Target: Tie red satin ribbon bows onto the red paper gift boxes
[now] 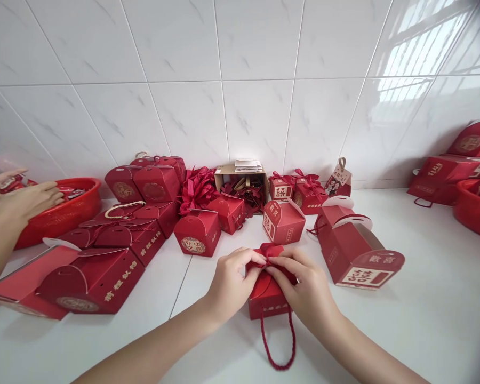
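Note:
A closed red gift box [264, 298] stands on the white table in front of me, its dark red rope handle [278, 368] hanging down over the near side. On its top lies a red ribbon [269, 249]. My left hand [234, 280] pinches the ribbon from the left, thumb and forefinger together. From the right, my right hand [306, 280] pinches the same ribbon, its fingertips almost touching those of my left hand. The fingers cover part of the ribbon and the box top.
Red boxes [104, 277] are stacked at the left, beside a red basin [80, 205] with another person's hands [28, 205]. Behind are a ribbon pile [200, 186] and a cardboard box [226, 169]. Open boxes [352, 250] stand right; another basin [474, 210] is at far right.

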{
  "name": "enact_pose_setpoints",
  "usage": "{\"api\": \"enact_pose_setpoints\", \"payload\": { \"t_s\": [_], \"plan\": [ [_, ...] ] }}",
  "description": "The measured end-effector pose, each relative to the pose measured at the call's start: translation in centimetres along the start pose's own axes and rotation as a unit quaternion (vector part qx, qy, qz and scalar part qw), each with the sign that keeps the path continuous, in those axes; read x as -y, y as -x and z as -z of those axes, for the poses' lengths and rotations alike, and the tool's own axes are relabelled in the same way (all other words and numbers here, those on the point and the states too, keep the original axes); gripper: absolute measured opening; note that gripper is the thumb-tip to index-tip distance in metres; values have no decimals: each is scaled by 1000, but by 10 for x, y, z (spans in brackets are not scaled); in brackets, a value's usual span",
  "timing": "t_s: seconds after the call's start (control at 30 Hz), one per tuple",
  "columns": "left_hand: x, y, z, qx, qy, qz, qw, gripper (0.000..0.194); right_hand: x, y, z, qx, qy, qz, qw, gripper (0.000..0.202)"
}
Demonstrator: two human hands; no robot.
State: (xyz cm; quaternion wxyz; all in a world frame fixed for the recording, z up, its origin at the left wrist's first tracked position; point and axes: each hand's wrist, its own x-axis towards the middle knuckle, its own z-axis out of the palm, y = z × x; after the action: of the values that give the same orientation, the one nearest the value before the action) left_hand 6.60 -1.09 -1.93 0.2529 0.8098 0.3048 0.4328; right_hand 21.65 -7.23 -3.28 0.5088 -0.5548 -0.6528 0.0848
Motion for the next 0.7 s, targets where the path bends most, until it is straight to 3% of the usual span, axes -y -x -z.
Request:
{"api": "enact_pose_setpoints", "payload": {
  "t_s": [0.2,0.4,0.5,0.57,0.63,0.7],
  "plan": [
    [-5,1,0,15,8,28,999,21,-1,0,-2,4,13,-62,998,21],
    [-4,-3,-1,27,20,41,999,16,1,-3,3,112,-98,-136,980,26],
    [1,-7,-4,44,86,54,994,13,0,-4,5,129,-160,-150,967,28],
    [3,-10,-5,23,110,54,992,14,0,-5,5,122,-212,-175,954,32],
    [3,-11,-3,-2,57,46,997,10,0,-6,4,108,-253,-204,940,35],
    [-1,-11,2,14,-27,45,999,3,0,-7,3,95,-272,-223,931,36]
  ]
}}
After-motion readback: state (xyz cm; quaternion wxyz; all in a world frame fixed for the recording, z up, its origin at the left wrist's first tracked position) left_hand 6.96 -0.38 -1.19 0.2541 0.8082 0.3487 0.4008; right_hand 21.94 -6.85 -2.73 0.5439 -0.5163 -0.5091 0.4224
